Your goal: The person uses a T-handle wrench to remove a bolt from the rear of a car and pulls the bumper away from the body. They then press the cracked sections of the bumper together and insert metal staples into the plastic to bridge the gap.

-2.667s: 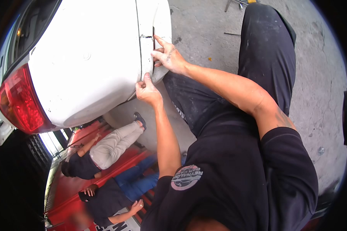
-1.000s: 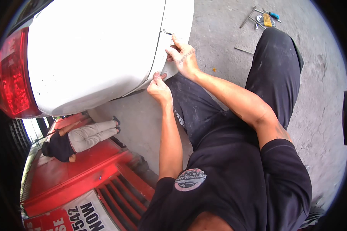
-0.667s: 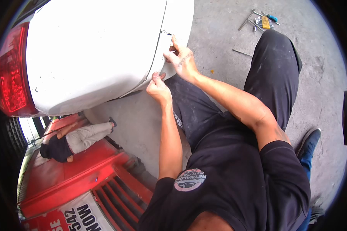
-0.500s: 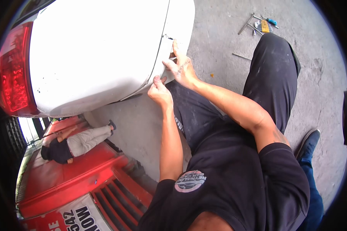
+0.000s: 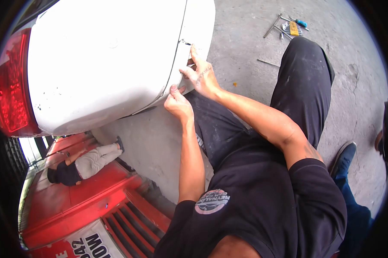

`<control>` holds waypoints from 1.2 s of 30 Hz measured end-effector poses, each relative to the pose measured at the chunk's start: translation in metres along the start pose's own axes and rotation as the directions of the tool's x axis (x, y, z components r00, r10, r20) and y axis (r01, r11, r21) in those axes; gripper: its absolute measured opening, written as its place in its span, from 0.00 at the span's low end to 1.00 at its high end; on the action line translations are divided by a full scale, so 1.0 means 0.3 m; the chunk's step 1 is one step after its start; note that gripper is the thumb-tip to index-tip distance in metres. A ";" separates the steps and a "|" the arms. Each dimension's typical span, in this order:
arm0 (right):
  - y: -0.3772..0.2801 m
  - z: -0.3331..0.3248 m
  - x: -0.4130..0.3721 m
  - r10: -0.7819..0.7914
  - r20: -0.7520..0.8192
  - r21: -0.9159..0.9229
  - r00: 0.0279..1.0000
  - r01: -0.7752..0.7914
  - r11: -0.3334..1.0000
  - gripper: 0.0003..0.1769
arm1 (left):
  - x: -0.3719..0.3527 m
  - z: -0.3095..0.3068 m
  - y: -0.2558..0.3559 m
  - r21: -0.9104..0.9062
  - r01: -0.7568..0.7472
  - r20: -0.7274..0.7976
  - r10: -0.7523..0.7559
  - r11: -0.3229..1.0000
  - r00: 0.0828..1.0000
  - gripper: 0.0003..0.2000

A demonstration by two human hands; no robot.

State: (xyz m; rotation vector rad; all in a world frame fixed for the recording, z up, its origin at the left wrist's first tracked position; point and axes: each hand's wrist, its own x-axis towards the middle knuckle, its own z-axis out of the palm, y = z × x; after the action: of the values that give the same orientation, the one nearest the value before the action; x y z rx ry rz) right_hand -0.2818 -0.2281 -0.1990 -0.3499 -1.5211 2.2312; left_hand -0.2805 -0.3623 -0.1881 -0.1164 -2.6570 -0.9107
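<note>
The white bumper [image 5: 116,77] of a car fills the upper left, with a dark seam running down near its right edge. My left hand [image 5: 179,105] is closed on the lower edge beside that seam, thumb on the outer face and fingers curled behind. Just above it, my right hand [image 5: 202,78] holds the same edge. Its thumb and index finger are spread along the panel, while the other fingers are partly hidden. A dark chipped spot [image 5: 185,42] lies on the seam near the right index fingertip. Small dark marks dot the paint near the red tail light [image 5: 12,84].
Wrenches in a yellow holder [image 5: 294,29], a blue-handled screwdriver [image 5: 301,23] and a T-shaped metal bar [image 5: 272,26] lie on the concrete floor [image 5: 250,38]. A thin rod [image 5: 268,62] is nearer. A bystander's shoe [image 5: 345,157] is at right; another person [image 5: 86,165] stands by a red structure.
Both hands keep their hold on the bumper edge with hardly any movement. The view has shifted slightly, and more of someone's foot shows at the far right edge.
</note>
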 end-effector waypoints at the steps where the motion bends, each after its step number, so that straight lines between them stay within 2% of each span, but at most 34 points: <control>1: 0.008 0.000 -0.002 0.005 -0.018 0.024 1.000 -0.005 1.000 0.48 | -0.002 0.003 -0.001 0.008 0.004 -0.021 -0.004 1.000 1.000 0.33; 3: 0.021 -0.010 0.009 0.002 -0.031 0.038 1.000 -0.001 0.999 0.44 | -0.006 0.016 0.003 0.005 0.011 -0.047 -0.011 1.000 0.999 0.33; 5: 0.049 -0.057 0.045 -0.031 -0.054 0.013 0.998 0.031 0.999 0.32 | -0.012 0.034 0.000 -0.090 -0.026 -0.113 0.015 0.996 0.994 0.33; 6: 0.054 -0.111 0.112 -0.010 -0.128 0.031 0.992 0.014 0.999 0.22 | -0.001 0.051 0.002 -0.128 -0.006 -0.114 -0.009 0.992 0.993 0.33; 7: 0.041 -0.141 0.154 -0.032 -0.217 0.061 0.976 0.047 0.997 0.20 | -0.010 0.049 -0.008 -0.152 0.019 -0.113 -0.037 0.988 0.993 0.34; 8: 0.028 -0.190 0.205 -0.021 -0.238 0.025 0.971 0.028 0.999 0.22 | -0.015 0.048 0.013 -0.201 0.038 -0.112 -0.061 0.979 0.992 0.34; 10: -0.007 -0.252 0.331 -0.227 -0.415 -0.212 0.881 0.149 0.966 0.26 | -0.009 0.065 -0.006 -0.235 0.014 -0.135 -0.047 0.972 0.990 0.34; 12: -0.005 -0.309 0.485 -0.305 -0.467 -0.233 0.830 0.217 0.948 0.34 | -0.013 0.079 -0.023 -0.287 -0.005 -0.164 -0.044 0.958 0.985 0.33; 14: -0.124 -0.337 0.538 -0.137 -0.398 -0.083 0.907 0.113 0.990 0.44 | -0.017 0.076 -0.020 -0.252 -0.021 -0.156 -0.020 0.968 0.988 0.33; 15: -0.122 -0.340 0.574 -0.119 -0.402 -0.077 0.908 0.096 0.992 0.44 | -0.018 0.069 -0.018 -0.225 -0.044 -0.155 0.009 0.973 0.988 0.33; 17: -0.119 -0.333 0.662 -0.266 -0.449 -0.201 0.853 0.193 0.960 0.42 | -0.014 0.068 -0.012 -0.215 -0.028 -0.138 -0.002 0.976 0.990 0.33; 19: -0.134 -0.229 0.671 -0.367 -0.376 -0.103 0.851 0.355 0.929 0.41 | -0.016 0.059 -0.006 -0.209 -0.005 -0.137 -0.024 0.978 0.990 0.33; 20: -0.117 -0.122 0.665 -0.465 -0.282 -0.385 0.839 0.345 0.856 0.41 | -0.025 0.050 -0.003 -0.168 -0.019 -0.141 -0.005 0.986 0.990 0.30; 21: -0.103 -0.122 0.650 -0.407 -0.365 -0.165 0.837 0.373 0.913 0.40 | -0.009 0.056 0.003 -0.134 -0.041 -0.142 0.022 0.990 0.990 0.27; 23: -0.093 -0.118 0.676 -0.391 -0.312 -0.261 0.866 0.318 0.912 0.41 | 0.006 0.092 0.003 -0.126 -0.011 -0.150 -0.008 0.992 0.989 0.26; 25: -0.084 -0.110 0.614 -0.346 -0.314 -0.250 0.884 0.274 0.929 0.41 | -0.017 0.039 -0.020 -0.084 0.058 -0.085 -0.065 0.995 0.994 0.27; 27: -0.114 -0.118 0.665 -0.390 -0.297 -0.263 0.872 0.318 0.911 0.42 | -0.013 0.075 -0.032 -0.233 0.015 -0.147 -0.051 0.972 0.988 0.29; 33: -0.095 -0.111 0.645 -0.402 -0.291 -0.292 0.868 0.320 0.901 0.41 | -0.014 0.067 0.005 -0.172 -0.030 -0.160 0.002 0.985 0.987 0.29; 36: -0.095 -0.103 0.627 -0.401 -0.299 -0.295 0.866 0.315 0.902 0.41 | -0.011 0.075 0.012 -0.250 -0.001 -0.151 -0.038 0.968 0.988 0.29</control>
State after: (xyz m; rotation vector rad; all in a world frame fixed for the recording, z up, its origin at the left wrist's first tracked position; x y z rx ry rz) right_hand -0.4290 -0.1051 -0.1791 -0.4659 -1.5088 1.6005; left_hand -0.2829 -0.3458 -0.2038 -0.0758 -2.3964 -1.2069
